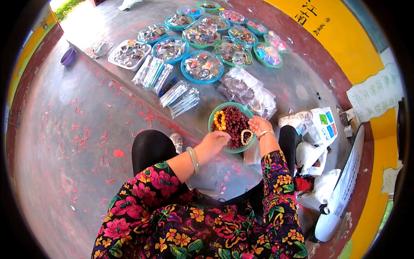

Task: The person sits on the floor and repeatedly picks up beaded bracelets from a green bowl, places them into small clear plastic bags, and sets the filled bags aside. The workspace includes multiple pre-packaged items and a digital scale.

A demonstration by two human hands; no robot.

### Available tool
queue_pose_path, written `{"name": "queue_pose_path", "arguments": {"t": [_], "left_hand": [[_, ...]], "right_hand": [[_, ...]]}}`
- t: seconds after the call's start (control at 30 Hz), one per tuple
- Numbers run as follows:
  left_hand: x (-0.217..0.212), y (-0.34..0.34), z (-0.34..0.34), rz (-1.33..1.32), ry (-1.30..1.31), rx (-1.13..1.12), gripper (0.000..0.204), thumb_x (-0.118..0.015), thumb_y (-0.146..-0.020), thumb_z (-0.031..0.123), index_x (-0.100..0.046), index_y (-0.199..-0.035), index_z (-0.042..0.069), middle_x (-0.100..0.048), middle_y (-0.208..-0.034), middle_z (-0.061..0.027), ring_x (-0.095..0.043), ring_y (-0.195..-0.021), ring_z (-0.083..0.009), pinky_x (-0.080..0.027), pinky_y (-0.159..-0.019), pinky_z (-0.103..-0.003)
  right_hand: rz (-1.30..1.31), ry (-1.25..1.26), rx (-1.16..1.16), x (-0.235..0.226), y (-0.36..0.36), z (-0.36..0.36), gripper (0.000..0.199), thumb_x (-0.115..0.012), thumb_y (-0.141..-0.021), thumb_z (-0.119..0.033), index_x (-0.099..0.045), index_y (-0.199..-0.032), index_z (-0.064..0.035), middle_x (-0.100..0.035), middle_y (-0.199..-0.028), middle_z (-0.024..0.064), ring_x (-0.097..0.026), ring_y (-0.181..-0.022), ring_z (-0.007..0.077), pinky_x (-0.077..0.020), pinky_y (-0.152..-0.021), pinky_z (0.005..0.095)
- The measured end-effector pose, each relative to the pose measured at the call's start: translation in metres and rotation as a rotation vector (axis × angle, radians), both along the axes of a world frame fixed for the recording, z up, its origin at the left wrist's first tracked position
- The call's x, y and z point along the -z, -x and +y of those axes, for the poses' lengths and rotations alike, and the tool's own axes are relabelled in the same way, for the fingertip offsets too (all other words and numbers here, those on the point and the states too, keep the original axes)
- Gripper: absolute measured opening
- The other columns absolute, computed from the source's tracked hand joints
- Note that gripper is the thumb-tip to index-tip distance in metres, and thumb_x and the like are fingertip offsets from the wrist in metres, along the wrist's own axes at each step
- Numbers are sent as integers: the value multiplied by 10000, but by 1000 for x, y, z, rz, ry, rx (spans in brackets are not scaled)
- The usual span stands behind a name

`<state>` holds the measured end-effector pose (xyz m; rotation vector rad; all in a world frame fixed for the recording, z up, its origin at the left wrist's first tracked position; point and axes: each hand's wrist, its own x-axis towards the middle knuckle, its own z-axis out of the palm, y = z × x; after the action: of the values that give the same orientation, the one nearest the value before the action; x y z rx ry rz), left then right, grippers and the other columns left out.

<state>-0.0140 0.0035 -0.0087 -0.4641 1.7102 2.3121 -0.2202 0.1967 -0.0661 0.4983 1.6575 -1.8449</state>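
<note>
A light green basin [233, 150] in front of me holds a heap of dark red bead strings [235, 122]. On the heap's left side lies a yellow bead bracelet [220, 120], and at its lower right a cream bead bracelet [246, 137]. My left hand [215, 141], with a pale bangle on its wrist, reaches over the near left rim. Its fingers are pressed together beside the red beads; anything between them is too small to make out. At the right rim is my right hand [259, 125], fingers stretched out above the beads, no object visible in them.
Several basins of small packaged goods stand ahead, among them a blue basin [202, 81] and a white tub [130, 67]. Packs of pens [180, 98] and clear bags [249, 91] lie nearer. White plastic bags [311, 156] sit at my right. A purple bucket [68, 57] stands far left.
</note>
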Motion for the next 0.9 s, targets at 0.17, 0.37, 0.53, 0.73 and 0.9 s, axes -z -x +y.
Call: {"name": "queue_pose_path", "arguments": {"t": [0.17, 0.37, 0.53, 0.73, 0.9], "left_hand": [[-13, -4, -5, -92, -39, -14, 161, -476, -880, 135, -574, -974, 49, -580, -994, -31, -539, -891, -118, -429, -727, -239], [-29, 10, 5, -47, -79, 22, 182, -480, -894, 170, -579, -993, 54, -580, -960, -27, -524, -862, -113, -427, -719, -247], [-12, -9, -12, -101, 6, -30, 188, -487, -891, 178, -586, -980, 45, -586, -940, -36, -531, -855, -115, -431, -706, -240], [-15, -2, -8, -100, 23, 8, 189, -484, -894, 183, -583, -974, 44, -589, -943, -39, -542, -854, -117, -438, -704, -243], [-14, -3, -6, -102, 40, 22, 198, -473, -905, 187, -576, -987, 40, -588, -944, -40, -543, -853, -117, -439, -702, -241]], "right_hand": [[36, -21, 202, 15, -35, 73, 201, -494, -841, -104, -530, -1021, -22, -618, -885, 124, -620, -784, 246, -498, -603, 329], [296, -520, 170, 137, -66, 189, 153, -545, -800, -150, -602, -896, -45, -617, -765, 97, -611, -611, 230, -479, -498, 315], [417, -1204, -158, 96, -129, 71, 340, -635, -706, -251, -610, -956, -22, -638, -877, 155, -626, -786, 300, -500, -696, 353], [199, -1300, -301, 78, -121, 79, 336, -625, -696, -238, -637, -936, -3, -610, -939, 224, -596, -898, 349, -471, -786, 409], [217, -1351, -331, 83, -123, 77, 242, -569, -731, -170, -658, -880, -1, -613, -935, 220, -600, -892, 349, -478, -775, 408]]}}
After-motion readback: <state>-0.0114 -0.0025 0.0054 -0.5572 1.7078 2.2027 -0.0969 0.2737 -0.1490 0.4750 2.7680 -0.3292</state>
